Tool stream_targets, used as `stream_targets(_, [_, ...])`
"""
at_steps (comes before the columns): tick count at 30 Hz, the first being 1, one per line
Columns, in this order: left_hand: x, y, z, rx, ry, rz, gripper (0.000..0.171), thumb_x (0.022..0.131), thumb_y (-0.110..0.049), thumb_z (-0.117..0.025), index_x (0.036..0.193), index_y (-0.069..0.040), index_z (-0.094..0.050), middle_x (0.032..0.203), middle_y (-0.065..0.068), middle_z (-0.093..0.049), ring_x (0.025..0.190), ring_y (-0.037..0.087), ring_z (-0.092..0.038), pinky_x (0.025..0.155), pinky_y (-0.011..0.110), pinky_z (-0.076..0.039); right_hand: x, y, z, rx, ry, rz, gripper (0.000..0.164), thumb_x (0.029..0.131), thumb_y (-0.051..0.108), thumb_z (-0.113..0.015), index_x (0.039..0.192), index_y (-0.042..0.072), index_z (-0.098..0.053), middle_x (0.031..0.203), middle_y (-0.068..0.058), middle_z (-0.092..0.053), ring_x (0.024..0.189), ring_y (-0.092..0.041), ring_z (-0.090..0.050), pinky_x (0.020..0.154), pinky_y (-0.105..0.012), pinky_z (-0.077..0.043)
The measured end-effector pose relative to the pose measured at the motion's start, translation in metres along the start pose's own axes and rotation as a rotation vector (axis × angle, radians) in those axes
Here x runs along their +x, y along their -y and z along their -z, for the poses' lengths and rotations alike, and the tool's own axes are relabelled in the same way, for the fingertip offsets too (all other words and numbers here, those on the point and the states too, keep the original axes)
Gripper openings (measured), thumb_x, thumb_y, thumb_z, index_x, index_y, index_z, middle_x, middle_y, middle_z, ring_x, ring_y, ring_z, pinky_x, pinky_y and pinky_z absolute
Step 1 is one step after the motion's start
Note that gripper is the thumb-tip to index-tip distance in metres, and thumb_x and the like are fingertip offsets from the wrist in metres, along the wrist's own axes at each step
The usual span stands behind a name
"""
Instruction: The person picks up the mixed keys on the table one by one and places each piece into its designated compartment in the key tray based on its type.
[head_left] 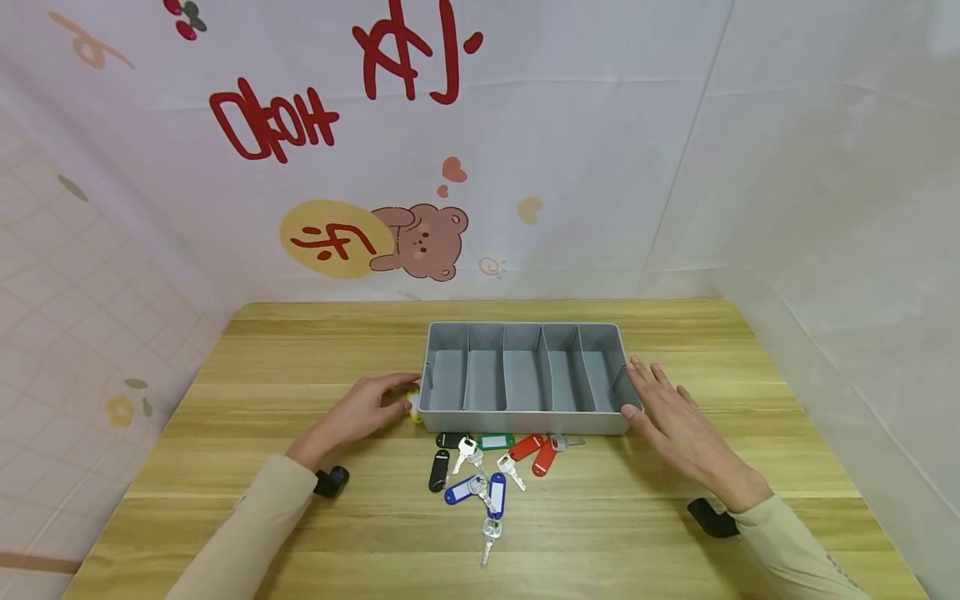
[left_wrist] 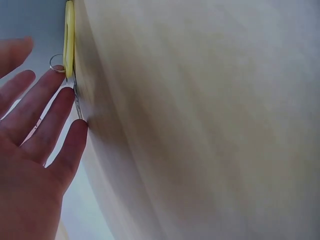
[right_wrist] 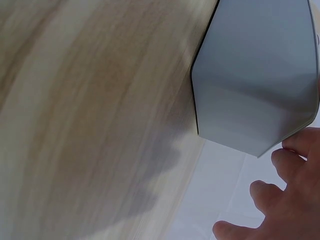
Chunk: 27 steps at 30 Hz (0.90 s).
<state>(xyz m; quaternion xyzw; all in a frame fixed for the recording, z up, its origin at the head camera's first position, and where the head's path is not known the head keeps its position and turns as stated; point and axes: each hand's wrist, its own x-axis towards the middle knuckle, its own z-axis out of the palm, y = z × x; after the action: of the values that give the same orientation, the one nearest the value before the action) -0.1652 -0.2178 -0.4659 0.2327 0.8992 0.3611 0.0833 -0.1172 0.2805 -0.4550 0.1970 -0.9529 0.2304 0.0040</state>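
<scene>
A grey box (head_left: 525, 423) with several compartments in a row lies on the wooden table. My left hand (head_left: 365, 408) is at its left end, fingers loosely extended. In the left wrist view, a yellow key tag (left_wrist: 69, 37) with a ring and key stands between that hand's fingertips and the tabletop, beside the box. At the box's right end, my right hand (head_left: 675, 429) lays its fingertips along the rim, fingers spread. The right wrist view shows this end wall (right_wrist: 255, 75) with the right hand (right_wrist: 295, 195) beside it.
In front of the box lie loose keys (head_left: 491, 533) with coloured tags: black tags (head_left: 439, 471), a green tag (head_left: 495, 442), red tags (head_left: 544, 458) and blue tags (head_left: 497, 496). A printed white sheet (head_left: 585, 142) stands behind the table, with sheets on both sides.
</scene>
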Motion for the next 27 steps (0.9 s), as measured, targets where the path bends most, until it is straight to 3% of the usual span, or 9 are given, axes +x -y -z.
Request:
stream_targets(14, [0.005, 0.002, -0.003, 0.009, -0.054, -0.004, 0.041, 0.096, -0.004, -0.071, 0.135, 0.004, -0.064, 0.116, 0.010, -0.075, 0.109, 0.028, -0.070, 0.098, 0.050, -0.053, 0.000, -0.002, 0.000, -0.005, -0.008, 0.013, 0.069, 0.111, 0.037, -0.049, 0.166, 0.009, -0.019, 0.171, -0.015, -0.018, 0.158, -0.037, -0.008, 0.113, -0.075, -0.018])
stream_targets(21, [0.009, 0.007, -0.005, 0.016, -0.097, -0.025, 0.031, 0.093, 0.000, -0.074, 0.123, 0.002, -0.072, 0.108, 0.008, -0.076, 0.100, 0.024, -0.071, 0.089, 0.045, -0.057, -0.001, -0.003, -0.001, 0.002, -0.010, 0.020, 0.069, 0.111, 0.036, -0.049, 0.166, 0.009, -0.019, 0.172, -0.013, -0.016, 0.159, -0.035, -0.006, 0.113, -0.075, -0.018])
stream_targets(27, [0.011, 0.008, -0.005, 0.046, -0.099, 0.002, 0.026, 0.092, -0.002, -0.075, 0.117, -0.001, -0.075, 0.104, 0.006, -0.075, 0.092, 0.018, -0.069, 0.084, 0.040, -0.058, 0.000, -0.003, -0.001, -0.001, -0.015, 0.026, 0.068, 0.110, 0.035, -0.049, 0.166, 0.008, -0.020, 0.172, -0.013, -0.016, 0.159, -0.034, -0.006, 0.113, -0.075, -0.019])
